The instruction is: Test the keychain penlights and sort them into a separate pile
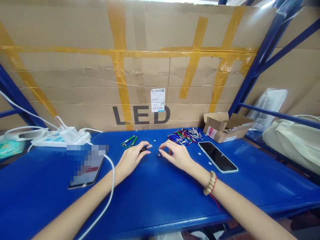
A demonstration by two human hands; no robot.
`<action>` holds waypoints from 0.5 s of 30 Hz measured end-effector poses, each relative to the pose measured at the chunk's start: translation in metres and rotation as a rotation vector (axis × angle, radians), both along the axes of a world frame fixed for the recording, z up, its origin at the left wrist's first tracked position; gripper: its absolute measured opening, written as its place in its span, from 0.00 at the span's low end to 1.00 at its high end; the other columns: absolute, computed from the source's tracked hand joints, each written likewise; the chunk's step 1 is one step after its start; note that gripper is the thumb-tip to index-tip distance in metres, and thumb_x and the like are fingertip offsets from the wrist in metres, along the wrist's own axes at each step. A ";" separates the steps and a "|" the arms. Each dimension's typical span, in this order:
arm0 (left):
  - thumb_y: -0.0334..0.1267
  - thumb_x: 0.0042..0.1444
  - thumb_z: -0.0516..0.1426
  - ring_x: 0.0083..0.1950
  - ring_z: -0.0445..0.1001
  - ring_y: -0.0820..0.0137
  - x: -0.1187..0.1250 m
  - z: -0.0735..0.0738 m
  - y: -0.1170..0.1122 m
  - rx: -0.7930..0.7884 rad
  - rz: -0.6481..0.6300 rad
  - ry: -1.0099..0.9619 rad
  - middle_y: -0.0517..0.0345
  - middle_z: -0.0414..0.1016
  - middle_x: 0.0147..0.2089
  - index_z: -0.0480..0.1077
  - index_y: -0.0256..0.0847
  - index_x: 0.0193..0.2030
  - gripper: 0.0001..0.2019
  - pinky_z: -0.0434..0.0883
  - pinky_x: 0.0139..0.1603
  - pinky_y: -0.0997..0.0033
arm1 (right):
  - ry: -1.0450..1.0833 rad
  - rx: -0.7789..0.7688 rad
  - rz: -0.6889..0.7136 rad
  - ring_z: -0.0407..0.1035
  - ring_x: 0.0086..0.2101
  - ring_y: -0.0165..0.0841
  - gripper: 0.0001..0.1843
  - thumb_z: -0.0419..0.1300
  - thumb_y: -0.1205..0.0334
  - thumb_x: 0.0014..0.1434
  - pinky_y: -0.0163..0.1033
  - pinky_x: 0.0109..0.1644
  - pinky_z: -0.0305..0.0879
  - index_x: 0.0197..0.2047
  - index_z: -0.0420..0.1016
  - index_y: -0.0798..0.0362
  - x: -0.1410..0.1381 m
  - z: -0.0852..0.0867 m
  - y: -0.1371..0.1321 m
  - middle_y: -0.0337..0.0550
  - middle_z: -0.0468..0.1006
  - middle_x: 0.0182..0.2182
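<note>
My left hand (132, 156) is closed around a small black tube (145, 148) with a silvery end, which looks like a mini flashlight body; the end points to the right. Facing it, a short gap away, my right hand (176, 154) pinches a small dark cap-like piece (160, 155) at the fingertips. Its exact kind is too small to make out. Behind my left hand lie green carabiner key-ring pieces (129, 142). Beyond my right hand is a pile of colourful small metal tubes and carabiners (186, 136) in blue, red, purple, green and silver.
A phone (218, 156) lies right of my right hand, with an opened cardboard box (227, 127) behind it. Another phone (88, 170), partly blurred out, lies left. A white cable (111, 186) from the power strip (55, 138) crosses my left forearm. A large carton (140, 76) stands behind.
</note>
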State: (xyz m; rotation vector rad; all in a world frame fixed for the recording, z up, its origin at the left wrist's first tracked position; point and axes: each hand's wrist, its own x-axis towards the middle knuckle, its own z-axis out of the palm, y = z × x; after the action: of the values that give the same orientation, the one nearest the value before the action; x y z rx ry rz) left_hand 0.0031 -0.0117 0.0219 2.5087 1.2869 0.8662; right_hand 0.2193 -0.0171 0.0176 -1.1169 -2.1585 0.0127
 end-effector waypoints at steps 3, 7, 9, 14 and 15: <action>0.45 0.61 0.50 0.43 0.77 0.60 0.000 -0.004 0.002 0.017 0.010 0.137 0.53 0.77 0.44 0.62 0.43 0.48 0.12 0.70 0.42 0.67 | 0.011 -0.001 -0.021 0.65 0.22 0.24 0.08 0.53 0.60 0.62 0.31 0.29 0.61 0.38 0.72 0.51 0.003 -0.001 0.002 0.38 0.76 0.34; 0.40 0.62 0.49 0.40 0.77 0.60 0.006 -0.010 0.001 -0.091 -0.075 0.289 0.53 0.77 0.39 0.60 0.42 0.45 0.07 0.69 0.39 0.67 | 0.014 -0.012 -0.012 0.66 0.23 0.24 0.08 0.53 0.60 0.62 0.31 0.29 0.61 0.39 0.73 0.51 0.002 -0.003 0.003 0.39 0.76 0.35; 0.40 0.63 0.47 0.39 0.77 0.61 0.005 -0.007 0.001 -0.122 -0.071 0.226 0.53 0.76 0.39 0.60 0.41 0.44 0.07 0.68 0.39 0.68 | 0.009 -0.016 0.000 0.67 0.24 0.25 0.08 0.53 0.60 0.62 0.31 0.29 0.61 0.39 0.73 0.51 0.001 -0.004 0.002 0.39 0.76 0.35; 0.47 0.60 0.50 0.40 0.75 0.66 -0.005 0.002 0.003 -0.208 -0.135 0.046 0.58 0.76 0.40 0.64 0.44 0.44 0.11 0.67 0.42 0.71 | -0.006 -0.014 0.017 0.69 0.25 0.25 0.09 0.52 0.61 0.63 0.30 0.29 0.61 0.39 0.73 0.51 0.001 -0.004 0.002 0.40 0.77 0.35; 0.47 0.60 0.51 0.40 0.75 0.67 -0.005 0.002 0.004 -0.220 -0.166 0.064 0.59 0.76 0.39 0.66 0.44 0.42 0.11 0.66 0.42 0.72 | -0.009 -0.015 0.018 0.68 0.25 0.25 0.09 0.52 0.60 0.63 0.30 0.29 0.61 0.39 0.73 0.51 0.002 -0.004 0.002 0.40 0.77 0.35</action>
State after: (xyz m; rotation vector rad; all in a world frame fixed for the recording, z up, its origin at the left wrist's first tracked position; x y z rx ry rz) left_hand -0.0022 -0.0081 0.0237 2.4428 1.1050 0.5785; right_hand 0.2210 -0.0148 0.0134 -1.1074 -2.1799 0.0319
